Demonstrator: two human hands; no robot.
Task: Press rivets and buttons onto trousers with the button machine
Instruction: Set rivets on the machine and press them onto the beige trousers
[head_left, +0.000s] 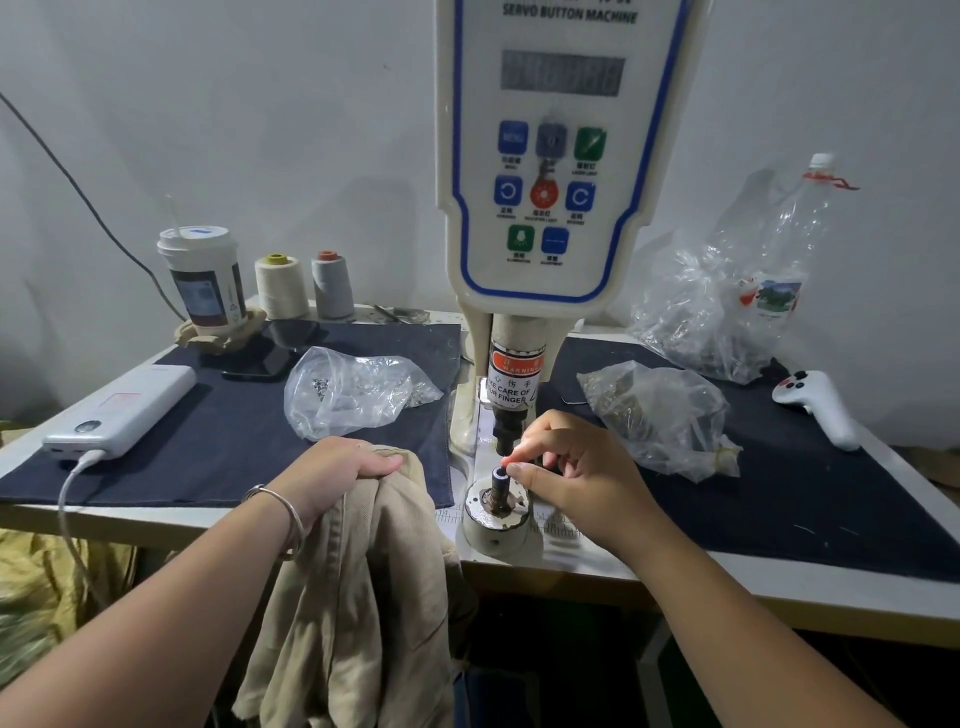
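Our left hand (340, 470) grips the beige trousers (358, 597) at seven o'clock; our right hand (576, 467) pinches something tiny over the lower die (500, 486).

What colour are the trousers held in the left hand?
Beige, a light khaki: the trousers show best in the head view.

Machine head (561, 156), above the right hand's (576, 467) pinch: "SERVO BUTTON MACHINE".
Red sticker (516, 364), just above the pinching fingertips: "WARNING".
White label (509, 393) beneath it: "TAKE CARE OF YOUR FINGER", partly cut off.
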